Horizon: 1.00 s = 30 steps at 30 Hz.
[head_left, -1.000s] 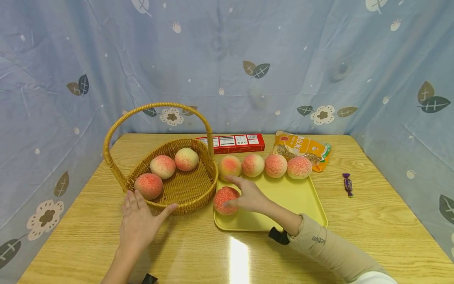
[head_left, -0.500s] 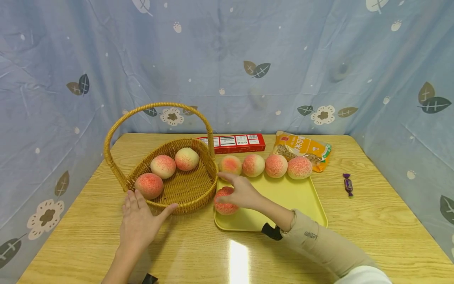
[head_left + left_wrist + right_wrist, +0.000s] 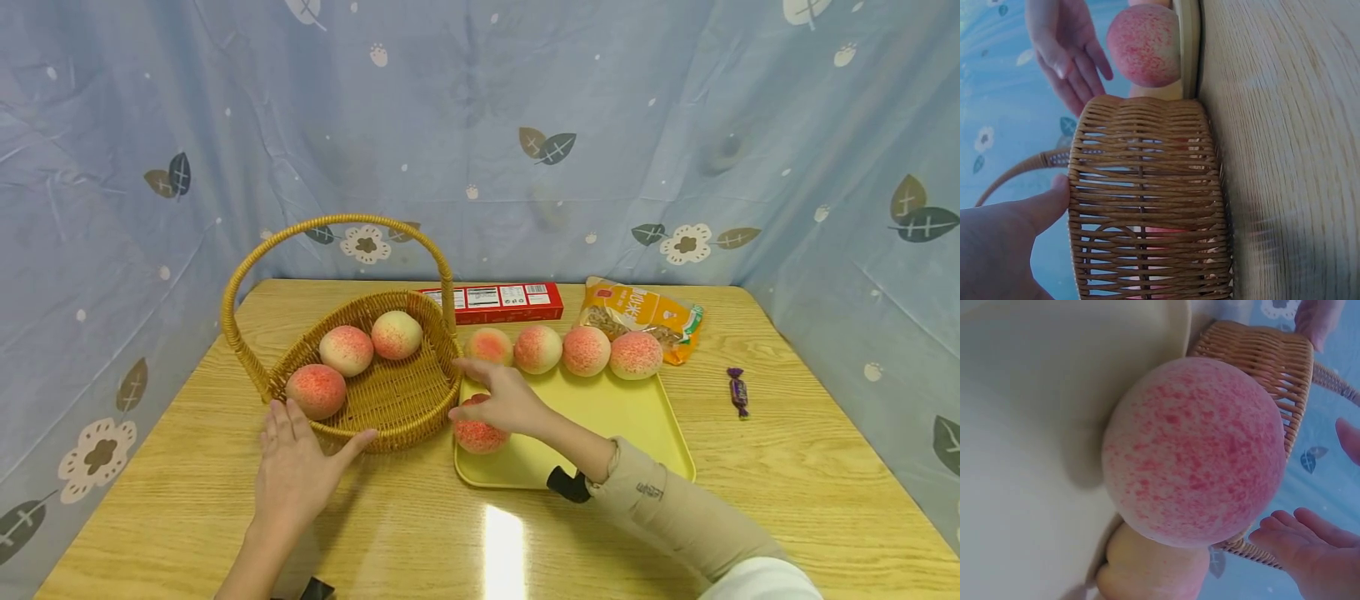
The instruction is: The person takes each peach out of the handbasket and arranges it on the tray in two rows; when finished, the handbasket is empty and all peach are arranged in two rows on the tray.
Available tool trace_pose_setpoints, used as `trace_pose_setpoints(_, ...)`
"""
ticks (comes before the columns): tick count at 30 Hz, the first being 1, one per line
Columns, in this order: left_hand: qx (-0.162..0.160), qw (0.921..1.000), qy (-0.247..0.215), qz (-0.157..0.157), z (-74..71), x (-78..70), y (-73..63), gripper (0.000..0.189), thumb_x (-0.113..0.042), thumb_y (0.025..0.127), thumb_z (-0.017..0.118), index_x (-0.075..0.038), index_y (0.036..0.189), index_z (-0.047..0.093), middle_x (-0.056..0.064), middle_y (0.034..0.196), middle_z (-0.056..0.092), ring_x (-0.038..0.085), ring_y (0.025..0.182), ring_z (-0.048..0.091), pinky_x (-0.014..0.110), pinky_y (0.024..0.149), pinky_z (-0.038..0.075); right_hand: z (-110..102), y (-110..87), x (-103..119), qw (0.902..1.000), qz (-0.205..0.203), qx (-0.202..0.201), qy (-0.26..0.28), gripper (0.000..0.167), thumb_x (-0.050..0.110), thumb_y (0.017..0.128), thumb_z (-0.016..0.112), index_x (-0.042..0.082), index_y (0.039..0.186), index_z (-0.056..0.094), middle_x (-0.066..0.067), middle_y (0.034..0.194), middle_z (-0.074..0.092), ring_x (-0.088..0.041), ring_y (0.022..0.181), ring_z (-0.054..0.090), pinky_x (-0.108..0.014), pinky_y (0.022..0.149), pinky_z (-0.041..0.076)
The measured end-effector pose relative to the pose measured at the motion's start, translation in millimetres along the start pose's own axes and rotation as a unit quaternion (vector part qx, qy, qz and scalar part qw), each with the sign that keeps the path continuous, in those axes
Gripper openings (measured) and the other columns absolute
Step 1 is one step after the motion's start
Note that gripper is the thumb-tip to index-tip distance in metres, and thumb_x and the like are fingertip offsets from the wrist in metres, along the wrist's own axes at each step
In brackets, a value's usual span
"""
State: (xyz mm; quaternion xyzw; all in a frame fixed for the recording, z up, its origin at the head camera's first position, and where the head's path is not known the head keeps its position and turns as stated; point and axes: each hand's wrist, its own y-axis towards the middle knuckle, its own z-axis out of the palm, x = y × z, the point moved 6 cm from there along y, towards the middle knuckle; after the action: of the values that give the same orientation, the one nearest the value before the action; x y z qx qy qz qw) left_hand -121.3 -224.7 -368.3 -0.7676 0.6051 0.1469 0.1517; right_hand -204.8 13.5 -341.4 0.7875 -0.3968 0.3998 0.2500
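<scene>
A wicker basket (image 3: 405, 392) with a tall arched handle stands on the left, holding three peaches, one of them a redder peach (image 3: 317, 392) near the front rim. My left hand (image 3: 292, 479) rests at that rim with fingers extended; the left wrist view shows its thumb (image 3: 1047, 203) against the wicker edge. Over a speckled red peach (image 3: 480, 437) in the near-left corner of the yellow tray (image 3: 600, 417) hovers my right hand (image 3: 510, 404), thumb and fingers spread and relaxed. In the right wrist view a gap separates this hand (image 3: 1316, 556) from the peach (image 3: 1194, 453).
Several more peaches line the tray's far edge, including a yellowish one (image 3: 489, 347). Behind them lie a red box (image 3: 510, 302) and an orange food bag (image 3: 637, 315). A purple wrapped candy (image 3: 738, 392) lies right of the tray. Blue curtains (image 3: 450, 125) surround the table.
My right hand has shifted slightly left, from the peach's right side to above it. The left hand and the peaches hold their places.
</scene>
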Motion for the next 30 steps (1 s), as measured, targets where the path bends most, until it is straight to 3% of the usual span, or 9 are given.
trace_pose_setpoints(3,0.005,1.0000,0.003,-0.003,0.2,0.6,0.0,0.126,-0.075,0.085,0.049,0.021,0.143,-0.007,0.041,0.148,-0.014,0.057,0.138,-0.002,0.063,0.111,0.009,-1.8,5.2,3.0,0.9999,0.007,-0.008,-0.007,0.070,0.012,0.081,0.080,-0.003,0.141,0.047,-0.019,0.143,0.049,-0.038,0.130,0.046,-0.046,0.106,0.039)
trace_pose_setpoints(12,-0.023,0.9996,0.012,0.009,-1.6,0.3,-0.9,0.124,-0.074,0.085,0.050,0.023,0.143,-0.001,0.044,0.147,-0.007,0.059,0.137,0.004,0.064,0.110,0.012,-7.6,28.5,7.3,0.9988,0.014,-0.043,-0.016,0.072,0.012,0.079,0.082,0.001,0.142,0.048,-0.016,0.143,0.049,-0.037,0.132,0.044,-0.048,0.106,0.038)
trace_pose_setpoints(15,-0.015,0.9997,0.015,0.008,-1.4,0.7,-0.4,0.125,-0.075,0.085,0.049,0.024,0.142,-0.002,0.045,0.147,-0.008,0.059,0.137,0.003,0.064,0.110,0.011,-8.4,36.2,12.4,0.9981,0.005,-0.044,-0.042,0.073,0.016,0.079,0.082,0.003,0.142,0.049,-0.015,0.142,0.050,-0.034,0.123,0.053,-0.046,0.103,0.043)
trace_pose_setpoints(20,0.004,0.9998,0.019,0.001,-0.7,1.4,0.0,0.125,-0.076,0.085,0.046,0.023,0.142,-0.006,0.044,0.146,-0.012,0.059,0.137,0.000,0.064,0.110,0.009,-10.9,58.0,25.7,0.9973,-0.005,-0.034,-0.065,0.075,0.020,0.078,0.083,0.005,0.143,0.049,-0.013,0.143,0.051,-0.031,0.121,0.055,-0.042,0.102,0.044)
trace_pose_setpoints(21,0.002,0.9998,0.018,0.002,-0.8,1.3,0.2,0.125,-0.075,0.086,0.046,0.023,0.142,-0.005,0.044,0.146,-0.011,0.059,0.137,0.001,0.064,0.110,0.010,-11.2,63.2,28.8,0.9976,-0.003,-0.030,-0.062,0.075,0.020,0.079,0.083,0.006,0.143,0.048,-0.011,0.145,0.049,-0.032,0.129,0.049,-0.042,0.104,0.042)
trace_pose_setpoints(27,-0.017,0.9997,0.011,0.011,-1.8,-1.1,-0.1,0.124,-0.074,0.086,0.049,0.024,0.142,-0.001,0.045,0.147,-0.006,0.060,0.136,0.004,0.067,0.108,0.014,-6.7,97.6,46.5,0.9953,-0.010,0.002,-0.096,0.074,0.018,0.080,0.081,0.005,0.145,0.046,-0.011,0.145,0.048,-0.027,0.133,0.045,-0.039,0.106,0.041)
trace_pose_setpoints(30,-0.016,0.9998,0.007,0.008,-1.5,-1.6,-0.9,0.124,-0.074,0.085,0.049,0.024,0.142,-0.001,0.045,0.147,-0.007,0.060,0.137,0.003,0.067,0.108,0.013,0.1,118.8,49.7,0.9902,-0.001,0.019,-0.139,0.075,0.021,0.081,0.081,0.006,0.145,0.045,-0.011,0.140,0.054,-0.024,0.121,0.055,-0.034,0.100,0.045)
